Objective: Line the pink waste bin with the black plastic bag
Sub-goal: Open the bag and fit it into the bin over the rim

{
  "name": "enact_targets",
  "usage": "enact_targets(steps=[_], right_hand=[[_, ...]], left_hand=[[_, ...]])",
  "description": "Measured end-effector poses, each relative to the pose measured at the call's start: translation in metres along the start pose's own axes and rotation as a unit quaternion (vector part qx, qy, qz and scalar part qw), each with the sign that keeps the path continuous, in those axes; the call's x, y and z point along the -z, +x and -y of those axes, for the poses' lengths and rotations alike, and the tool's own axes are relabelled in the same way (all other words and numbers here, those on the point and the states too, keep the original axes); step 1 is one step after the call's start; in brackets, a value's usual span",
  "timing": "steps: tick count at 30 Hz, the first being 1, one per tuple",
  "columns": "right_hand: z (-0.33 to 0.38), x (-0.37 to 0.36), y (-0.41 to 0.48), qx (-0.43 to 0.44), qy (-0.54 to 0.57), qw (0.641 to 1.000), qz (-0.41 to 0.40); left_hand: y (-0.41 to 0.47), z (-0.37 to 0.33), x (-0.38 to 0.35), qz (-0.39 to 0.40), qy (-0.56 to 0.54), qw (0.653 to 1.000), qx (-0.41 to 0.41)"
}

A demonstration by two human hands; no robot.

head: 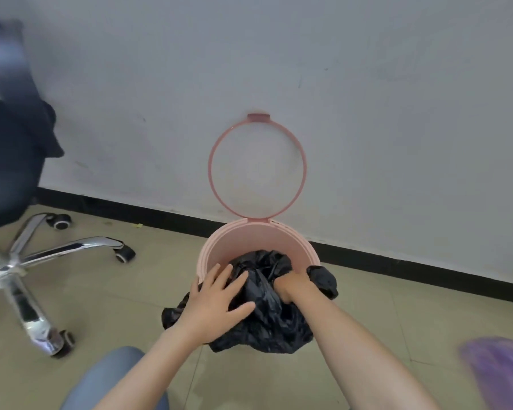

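The pink waste bin (243, 241) stands on the floor against the white wall, its pink ring lid (212, 173) flipped up and leaning on the wall. A crumpled black plastic bag (270, 315) lies over the bin's near rim, part inside and part hanging outside toward me. My left hand (216, 303) rests flat on the bag at the near-left rim, fingers spread. My right hand (290, 287) is pushed into the bag's folds inside the bin, fingers hidden in the plastic.
An office chair with a chrome star base (27, 261) and castors stands at the left. A black baseboard (397, 261) runs along the wall. My knee in grey-blue trousers (113, 377) is at the bottom. A blurred purple thing (501, 371) sits at the lower right.
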State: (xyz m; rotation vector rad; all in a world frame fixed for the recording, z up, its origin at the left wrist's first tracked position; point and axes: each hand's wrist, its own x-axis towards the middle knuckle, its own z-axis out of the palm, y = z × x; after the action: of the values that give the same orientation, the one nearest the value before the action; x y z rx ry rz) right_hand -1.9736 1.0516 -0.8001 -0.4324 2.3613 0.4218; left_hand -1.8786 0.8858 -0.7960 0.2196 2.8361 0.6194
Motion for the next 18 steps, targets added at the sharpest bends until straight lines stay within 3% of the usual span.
enact_targets(steps=[2, 5, 7, 11, 14, 18], right_hand=[[-0.004, -0.001, 0.0, 0.009, 0.05, 0.998, -0.037], [-0.014, 0.002, -0.015, 0.036, 0.125, 0.963, -0.235], [-0.024, -0.003, -0.033, 0.063, 0.17, 0.935, -0.304], [-0.044, -0.037, -0.065, 0.099, 0.173, 0.951, -0.237], [-0.046, -0.057, -0.062, 0.043, 0.13, 0.973, -0.186], [-0.033, -0.059, -0.042, -0.014, 0.117, 0.981, -0.152]], left_hand=[[-0.007, 0.006, -0.008, 0.063, 0.081, 0.995, -0.016], [-0.009, 0.013, -0.018, 0.116, 0.137, 0.984, -0.012], [-0.004, 0.016, -0.023, 0.119, 0.161, 0.98, -0.005], [0.015, 0.016, -0.026, 0.119, 0.18, 0.976, 0.016], [0.029, 0.016, -0.021, 0.097, 0.197, 0.975, 0.027], [0.033, 0.012, -0.011, 0.008, 0.228, 0.972, 0.047]])
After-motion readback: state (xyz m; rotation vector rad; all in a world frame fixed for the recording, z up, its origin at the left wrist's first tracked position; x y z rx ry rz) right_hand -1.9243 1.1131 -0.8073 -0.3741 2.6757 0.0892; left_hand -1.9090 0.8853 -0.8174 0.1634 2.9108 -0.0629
